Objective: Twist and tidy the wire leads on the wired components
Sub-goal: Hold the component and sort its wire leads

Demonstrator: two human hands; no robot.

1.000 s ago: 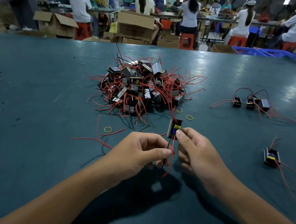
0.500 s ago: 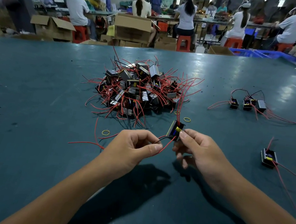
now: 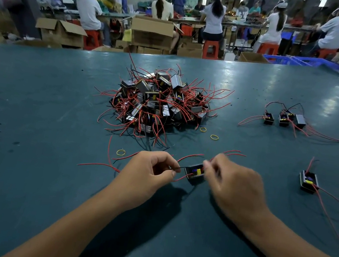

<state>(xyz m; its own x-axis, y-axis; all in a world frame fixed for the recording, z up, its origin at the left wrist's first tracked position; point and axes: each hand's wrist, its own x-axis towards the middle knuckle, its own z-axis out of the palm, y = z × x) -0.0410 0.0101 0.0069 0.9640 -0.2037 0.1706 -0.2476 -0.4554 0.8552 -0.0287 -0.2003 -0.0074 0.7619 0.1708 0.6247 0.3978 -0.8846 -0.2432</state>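
While the small black component [image 3: 194,173] is held just above the table [image 3: 24,172] between the two hands, its wire leads are being separated, so the step in hand appears to be gathering the leads before twisting. The component shows a yellow and blue part in its open face. The left hand [image 3: 146,173] has its fingers curled and pinches a thin black lead and a red lead at the component's left side. The right hand [image 3: 233,183] is blurred; its fingers [image 3: 207,167] appear to pinch the component's right edge, with red leads [image 3: 233,153] running out behind them, but the exact grip cannot be told.

Judgement: the leads are not yet twisted; they splay to both sides. The next move calls for bringing the loose leads together on one side, keeping the component steady in the right hand, and rolling the pair between the left thumb and forefinger under light tension.

Beyond the hands lies a large pile of wired components [image 3: 159,104] with tangled red leads. Yellow rubber bands [image 3: 214,137] lie near the pile. One finished-looking component [image 3: 308,183] sits to the right, and three more [image 3: 283,119] lie farther right, well apart from the pile.
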